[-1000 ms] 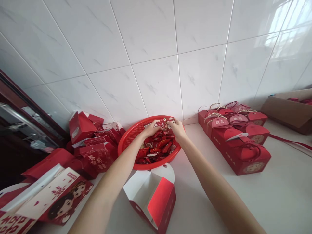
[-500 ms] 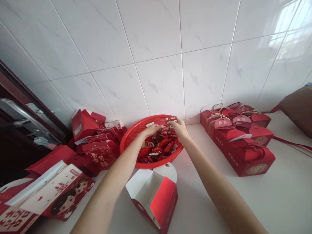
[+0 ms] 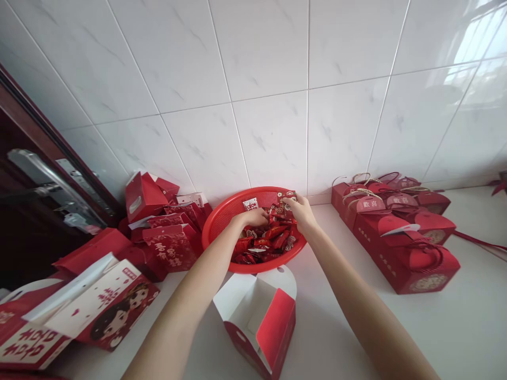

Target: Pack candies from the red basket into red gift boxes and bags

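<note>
A red oval basket (image 3: pixel 214 228) holds many small red wrapped packets (image 3: pixel 273 232). My left hand (image 3: pixel 255 217) is over the packets with its fingers curled; what they hold, if anything, is hidden. At the basket's right rim, my right hand (image 3: pixel 301 210) pinches a dark red patterned packet (image 3: pixel 288 199). A white packet (image 3: pixel 250 205) leans on the basket's inner back wall. In front of the basket stands an open red box (image 3: pixel 276 332) with a white inside, its flaps spread.
Red boxes with cord handles (image 3: pixel 400 243) stand in rows on the right. Opened red boxes (image 3: pixel 174 245) and a white-and-red printed box (image 3: pixel 119 306) crowd the left, beside a dark door with a metal handle (image 3: pixel 47 177). A tiled wall (image 3: pixel 269 142) rises behind.
The view has turned slightly left, so things appear shifted right. My left hand has moved a little deeper among the packets, its fingers now more curled. My right hand keeps the patterned packet.
</note>
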`<move>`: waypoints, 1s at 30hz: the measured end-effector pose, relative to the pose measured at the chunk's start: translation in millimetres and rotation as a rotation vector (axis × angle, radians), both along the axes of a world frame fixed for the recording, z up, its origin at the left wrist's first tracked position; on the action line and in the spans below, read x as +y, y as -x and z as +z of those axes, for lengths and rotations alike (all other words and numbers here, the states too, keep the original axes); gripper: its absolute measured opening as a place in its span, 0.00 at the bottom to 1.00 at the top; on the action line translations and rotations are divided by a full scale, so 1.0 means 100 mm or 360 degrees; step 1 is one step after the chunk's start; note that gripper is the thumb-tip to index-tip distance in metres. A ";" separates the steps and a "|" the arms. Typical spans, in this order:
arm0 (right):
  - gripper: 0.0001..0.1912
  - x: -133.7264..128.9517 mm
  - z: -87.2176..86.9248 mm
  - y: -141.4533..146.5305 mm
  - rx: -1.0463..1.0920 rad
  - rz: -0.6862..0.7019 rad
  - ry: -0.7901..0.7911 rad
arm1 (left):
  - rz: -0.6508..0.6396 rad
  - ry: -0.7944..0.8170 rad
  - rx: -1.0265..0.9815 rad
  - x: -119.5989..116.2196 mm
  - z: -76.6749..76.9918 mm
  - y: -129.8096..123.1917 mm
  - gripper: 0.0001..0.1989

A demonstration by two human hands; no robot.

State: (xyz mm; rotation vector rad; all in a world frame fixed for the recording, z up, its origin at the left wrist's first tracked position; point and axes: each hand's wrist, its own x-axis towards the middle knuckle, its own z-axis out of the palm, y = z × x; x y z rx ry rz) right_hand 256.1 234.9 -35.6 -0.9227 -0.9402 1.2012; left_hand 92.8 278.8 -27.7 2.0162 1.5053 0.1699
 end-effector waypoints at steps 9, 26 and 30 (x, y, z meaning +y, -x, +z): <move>0.07 -0.02 -0.02 0.00 -0.0221 -0.0053 -0.0061 | -0.0118 -0.0043 0.0130 -0.02 -0.04 0.01 0.04; 0.06 -0.42 -0.08 -0.01 -0.1441 -0.0137 -0.0254 | 0.0075 -0.0655 0.0155 -0.12 -0.02 -0.09 0.18; 0.07 -0.46 -0.09 0.00 -0.1482 -0.0151 -0.0255 | 0.0219 -0.0813 0.0136 -0.05 0.02 -0.04 0.22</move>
